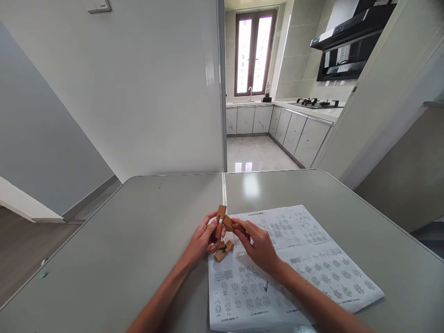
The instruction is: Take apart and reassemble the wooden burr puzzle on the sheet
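Observation:
My left hand [204, 237] is closed around a notched wooden puzzle piece [221, 212] that stands upright above the table. My right hand [258, 243] pinches a second wooden puzzle piece [228, 223], whose end meets or nearly meets the first one; I cannot tell if they interlock. Just below my left hand lie several loose wooden pieces [219, 255], partly hidden by its fingers. Under both hands spreads a printed instruction sheet [277, 314] covered with small diagrams, its left part beneath the loose pieces.
The grey table [156, 212] has a seam down its middle. A small green bit [43, 275] lies near its left edge. Beyond the far edge stand a white wall [156, 92] and a kitchen with a counter, a gas stove [317, 103] and a window [255, 53].

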A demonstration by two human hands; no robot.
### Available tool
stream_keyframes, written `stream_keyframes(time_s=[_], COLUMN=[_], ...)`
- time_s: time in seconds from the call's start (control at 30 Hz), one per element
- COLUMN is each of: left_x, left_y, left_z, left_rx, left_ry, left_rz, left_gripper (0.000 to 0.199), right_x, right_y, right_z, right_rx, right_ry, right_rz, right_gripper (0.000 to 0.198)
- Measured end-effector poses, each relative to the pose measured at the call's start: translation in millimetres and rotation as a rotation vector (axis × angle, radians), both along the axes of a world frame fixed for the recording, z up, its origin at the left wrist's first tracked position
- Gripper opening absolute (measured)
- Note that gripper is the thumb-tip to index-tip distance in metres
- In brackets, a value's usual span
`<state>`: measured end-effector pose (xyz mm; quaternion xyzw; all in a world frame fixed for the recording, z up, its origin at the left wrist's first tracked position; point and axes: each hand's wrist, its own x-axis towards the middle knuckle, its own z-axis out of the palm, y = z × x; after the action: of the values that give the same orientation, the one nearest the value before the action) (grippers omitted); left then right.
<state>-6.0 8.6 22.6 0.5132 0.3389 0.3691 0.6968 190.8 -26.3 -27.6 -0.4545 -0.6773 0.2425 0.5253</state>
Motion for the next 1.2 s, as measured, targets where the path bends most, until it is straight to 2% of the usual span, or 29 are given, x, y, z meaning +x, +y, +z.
stream_keyframes(time_s=[0.23, 0.37, 0.53, 0.73, 1.0, 1.2], left_x=[-1, -3, 0, 2, 3, 1], left_y=[-1, -1, -3, -5, -3, -3], left_z=[-2.3, -2.6, 0.4, 2.8, -12.1, -8.0], left_rx=[-0.054, -0.023, 0.024, 0.117, 0.533, 0.488], left_ry=[0.017, 0.064, 0.152, 0.237, 0.469, 0.415], left_rz=[-0.037, -0.056, -0.051, -0.003, 0.065, -0.045], left_gripper=[0.062, 0.074, 0.073, 0.078, 0.054, 0.058], right_x=[2, 3, 1, -1, -3, -6], right_y=[0, 1, 0, -1, -1, 3], right_z=[0, -3, -2, 3, 3, 7], right_rx=[0.044, 0.031, 0.020, -0.045, -0.183, -0.284], right_ry=[-0.112, -0.103, -0.091, 0.069, 0.269, 0.496], right_rz=[0.039, 0.071, 0.091, 0.094, 0.110, 0.201], right_gripper=[0.037, 0.036, 0.034, 0.025, 0.023, 0.032])
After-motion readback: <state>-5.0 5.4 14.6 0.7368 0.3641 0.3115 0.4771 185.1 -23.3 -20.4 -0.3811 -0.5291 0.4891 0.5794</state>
